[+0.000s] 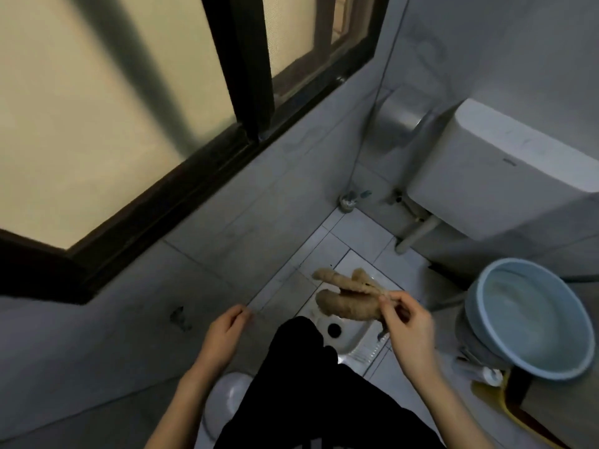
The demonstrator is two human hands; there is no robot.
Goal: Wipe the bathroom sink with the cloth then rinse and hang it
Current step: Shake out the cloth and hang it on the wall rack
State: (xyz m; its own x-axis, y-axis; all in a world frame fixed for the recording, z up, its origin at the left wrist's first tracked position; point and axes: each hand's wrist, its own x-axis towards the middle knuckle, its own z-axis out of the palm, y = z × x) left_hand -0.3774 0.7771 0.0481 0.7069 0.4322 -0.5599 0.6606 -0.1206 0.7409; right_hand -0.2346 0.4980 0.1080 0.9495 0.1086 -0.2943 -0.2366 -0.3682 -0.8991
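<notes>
A tan, fluffy cloth [343,298], twisted and bunched, hangs in the air over the white squat toilet pan [356,343]. My right hand [406,328] pinches one end of the cloth with fingertips. My left hand [223,335] is to the left, apart from the cloth, fingers loosely curled and holding nothing. No sink shows in this view.
A light blue basin [531,319] stands at the right on stacked containers. A white cistern [499,170] is mounted on the right wall above a pipe. A dark-framed frosted window [136,108] fills the left wall. My black-trousered leg [311,384] is at bottom centre.
</notes>
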